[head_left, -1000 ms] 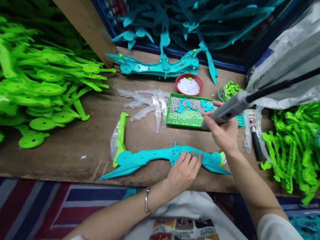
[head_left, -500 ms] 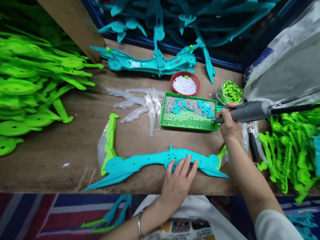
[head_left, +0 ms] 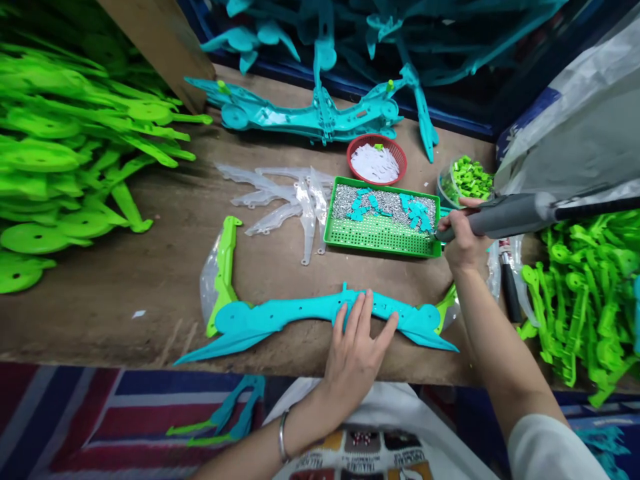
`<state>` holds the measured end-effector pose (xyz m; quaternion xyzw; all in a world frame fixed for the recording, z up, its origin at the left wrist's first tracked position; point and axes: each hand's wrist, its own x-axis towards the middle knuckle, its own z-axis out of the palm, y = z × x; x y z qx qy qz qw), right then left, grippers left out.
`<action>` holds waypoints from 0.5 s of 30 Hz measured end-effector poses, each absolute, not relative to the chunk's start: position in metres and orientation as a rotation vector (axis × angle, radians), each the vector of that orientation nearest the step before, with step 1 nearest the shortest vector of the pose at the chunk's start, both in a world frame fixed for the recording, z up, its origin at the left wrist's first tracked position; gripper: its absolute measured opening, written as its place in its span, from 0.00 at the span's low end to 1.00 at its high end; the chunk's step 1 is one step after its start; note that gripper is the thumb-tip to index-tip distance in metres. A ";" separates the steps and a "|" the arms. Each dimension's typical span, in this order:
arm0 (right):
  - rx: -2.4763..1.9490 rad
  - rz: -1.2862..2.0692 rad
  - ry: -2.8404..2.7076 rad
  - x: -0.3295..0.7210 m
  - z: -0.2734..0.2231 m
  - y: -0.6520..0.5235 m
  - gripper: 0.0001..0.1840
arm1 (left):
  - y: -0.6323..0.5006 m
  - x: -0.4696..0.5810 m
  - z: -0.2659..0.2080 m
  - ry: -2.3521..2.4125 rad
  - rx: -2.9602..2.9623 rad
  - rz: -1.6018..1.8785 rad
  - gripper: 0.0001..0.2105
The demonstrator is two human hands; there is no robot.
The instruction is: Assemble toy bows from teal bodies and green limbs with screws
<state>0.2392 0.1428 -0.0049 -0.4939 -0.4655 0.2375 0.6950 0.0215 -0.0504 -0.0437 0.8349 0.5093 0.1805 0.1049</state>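
A blue plastic toy bow (head_left: 290, 310) lies across the front of the wooden table, with green limbs (head_left: 225, 273) at its ends and a clear plastic piece along the left one. My left hand (head_left: 356, 347) rests on the bow's middle, fingers spread and pressing its surface. Closed round a grey electric screwdriver (head_left: 515, 215) with a black cord is my right hand (head_left: 463, 237). The screwdriver's nose points left, over the right end of a green tray (head_left: 380, 245) of small metal screws and little blue parts; its tip is hard to make out.
Behind lie clear plastic pieces (head_left: 304, 220), a red basket (head_left: 402, 155) of white pieces, a tub (head_left: 467, 180) of green bits and blue frames (head_left: 295, 121). Green parts pile up at the left (head_left: 75, 153) and right (head_left: 585, 287). A black-handled tool (head_left: 510, 290) lies right.
My left hand's fingers have shifted and spread slightly on the bow. My right hand keeps the screwdriver by the tray's right end. The whole view has moved a little.
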 end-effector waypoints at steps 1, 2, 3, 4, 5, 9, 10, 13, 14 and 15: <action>-1.104 0.532 -1.041 0.237 0.002 0.137 0.14 | -0.050 0.021 -0.044 1.495 2.454 0.532 0.27; -1.108 0.542 -1.050 0.233 0.009 0.129 0.14 | -0.050 0.021 -0.044 1.487 2.449 0.534 0.27; -1.109 0.561 -1.067 0.227 0.016 0.118 0.13 | -0.050 0.021 -0.044 1.477 2.447 0.537 0.27; -1.101 0.596 -1.094 0.221 0.023 0.106 0.13 | -0.050 0.021 -0.044 1.468 2.448 0.541 0.27; -1.078 0.641 -1.125 0.213 0.029 0.092 0.13 | -0.050 0.021 -0.044 1.460 2.449 0.540 0.28; -1.004 0.903 -1.284 0.187 0.033 0.037 0.05 | -0.050 0.020 -0.044 1.455 2.479 0.498 0.30; -1.017 0.952 -1.336 0.183 0.029 0.027 0.04 | -0.050 0.021 -0.044 1.460 2.484 0.482 0.31; -1.088 0.975 -1.468 0.180 0.012 0.010 0.12 | -0.051 0.021 -0.045 1.472 2.493 0.476 0.33; -1.110 0.958 -1.487 0.180 0.006 0.008 0.13 | -0.051 0.021 -0.045 1.473 2.493 0.483 0.33; -1.129 0.947 -1.497 0.180 0.002 0.008 0.12 | -0.051 0.022 -0.045 1.475 2.491 0.486 0.33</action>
